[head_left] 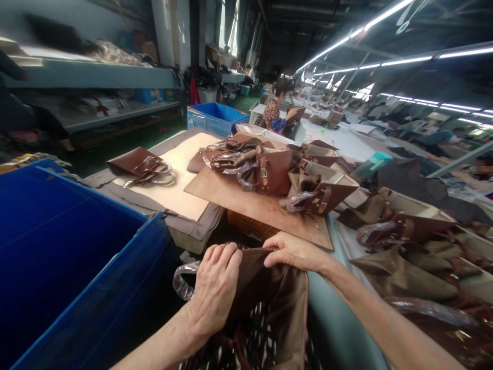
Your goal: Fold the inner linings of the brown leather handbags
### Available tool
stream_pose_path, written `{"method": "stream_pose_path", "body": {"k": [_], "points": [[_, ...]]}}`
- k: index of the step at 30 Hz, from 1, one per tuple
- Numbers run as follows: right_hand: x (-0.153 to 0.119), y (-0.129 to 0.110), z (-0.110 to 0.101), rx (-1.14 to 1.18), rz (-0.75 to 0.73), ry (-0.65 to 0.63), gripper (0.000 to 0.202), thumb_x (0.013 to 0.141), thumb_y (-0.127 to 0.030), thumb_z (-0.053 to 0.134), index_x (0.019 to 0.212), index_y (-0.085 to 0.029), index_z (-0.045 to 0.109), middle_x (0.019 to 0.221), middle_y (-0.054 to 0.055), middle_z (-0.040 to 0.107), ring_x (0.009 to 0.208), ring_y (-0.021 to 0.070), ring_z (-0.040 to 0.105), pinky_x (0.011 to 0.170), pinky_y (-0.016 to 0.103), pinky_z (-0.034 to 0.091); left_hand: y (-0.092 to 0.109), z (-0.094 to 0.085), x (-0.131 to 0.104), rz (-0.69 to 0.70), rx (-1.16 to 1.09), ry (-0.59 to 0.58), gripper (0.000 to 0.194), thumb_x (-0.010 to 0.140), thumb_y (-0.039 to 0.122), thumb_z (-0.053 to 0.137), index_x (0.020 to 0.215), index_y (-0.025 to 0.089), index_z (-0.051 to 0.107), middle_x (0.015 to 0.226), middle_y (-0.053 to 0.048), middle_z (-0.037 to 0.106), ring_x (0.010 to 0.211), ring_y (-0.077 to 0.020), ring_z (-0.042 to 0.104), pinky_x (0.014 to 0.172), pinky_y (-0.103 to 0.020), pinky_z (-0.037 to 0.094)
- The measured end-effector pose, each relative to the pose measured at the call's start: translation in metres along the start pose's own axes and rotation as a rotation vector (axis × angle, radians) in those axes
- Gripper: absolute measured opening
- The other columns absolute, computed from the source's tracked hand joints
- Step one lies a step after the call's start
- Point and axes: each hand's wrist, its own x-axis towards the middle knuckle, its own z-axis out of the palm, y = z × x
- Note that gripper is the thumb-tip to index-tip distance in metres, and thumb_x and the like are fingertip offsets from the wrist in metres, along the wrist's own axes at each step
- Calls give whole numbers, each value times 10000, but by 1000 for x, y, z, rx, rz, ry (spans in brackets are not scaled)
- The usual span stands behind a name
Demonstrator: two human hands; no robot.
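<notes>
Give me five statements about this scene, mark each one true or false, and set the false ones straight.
1. The left hand and right hand both grip the held bag. True.
2. The large box at the person's near left is red. False: the large box is blue.
3. The handle just left of the left hand is bare. False: the handle is wrapped in clear plastic.
4. A co-worker in a patterned top holds a brown piece. True.
5. The right hand is inside a box. False: it is at the upper edge of the held bag.
</notes>
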Motion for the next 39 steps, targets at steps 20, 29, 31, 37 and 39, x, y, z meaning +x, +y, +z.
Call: {"method": "stream_pose_path", "body": {"k": [20,29,31,37,39], "points": [[10,-3,1,-136,6,88,147,649,-274,606,728,-161,656,602,-40,566,560,105,466,487,196,315,8,20,16,-126,-58,21,150,800,58,476,869,151,572,1091,-77,556,897,-214,513,809,-392,444],[17,-11,3,-224,-20,133,166,653,-258,594,763,-167,680,648,-33,595,623,123,491,559,217,329,4,36,7,-30,-155,176,192,803,40,455,754,153,602,1152,-79,523,985,-225,478,884,-426,402],[18,-14,4,-237,-25,127,166,649,-260,599,762,-167,680,649,-34,595,625,122,489,557,217,322,2,34,6,-20,-189,166,183,799,49,463,734,155,597,1145,-77,525,974,-222,480,880,-429,403],[19,-25,6,-264,-15,83,127,629,-264,620,711,-180,669,606,-51,558,595,111,463,523,212,287,-1,17,2,-75,-343,5,133,775,66,509,719,170,570,1180,-57,502,1014,-222,466,865,-404,408],[19,-28,6,-276,-5,81,106,611,-260,633,679,-183,657,583,-56,537,582,108,451,508,211,270,-3,14,1,-103,-375,-55,142,764,60,515,693,176,556,1195,-41,491,1045,-223,456,879,-399,397]]}}
